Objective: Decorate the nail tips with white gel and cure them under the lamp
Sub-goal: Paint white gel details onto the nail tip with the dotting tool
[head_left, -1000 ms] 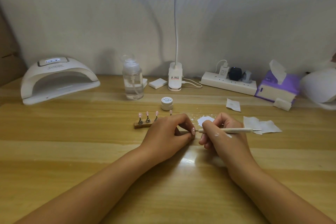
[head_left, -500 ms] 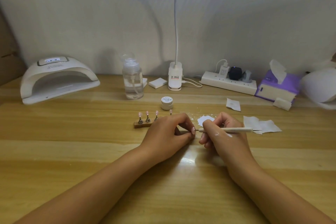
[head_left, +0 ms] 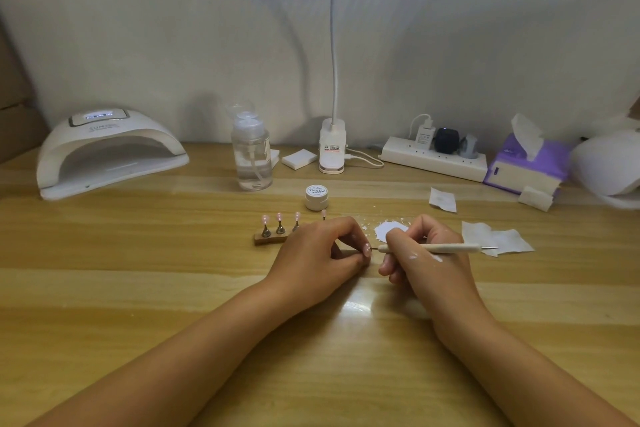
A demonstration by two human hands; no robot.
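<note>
My left hand pinches a pink nail tip on its small stand, low over the table. My right hand grips a white dotting pen, whose metal point touches that nail tip. White gel smears mark the back of my right hand. A wooden holder behind my left hand carries three more pink nail tips on metal stands; a fourth shows beside them. A white gel jar stands just beyond, and a white gel puddle lies on the table. The curing lamp sits far left.
A clear pump bottle, a desk lamp base, a power strip and a purple tissue pack line the back. Paper wipes lie right of my hand. The wooden table stretches on the near side.
</note>
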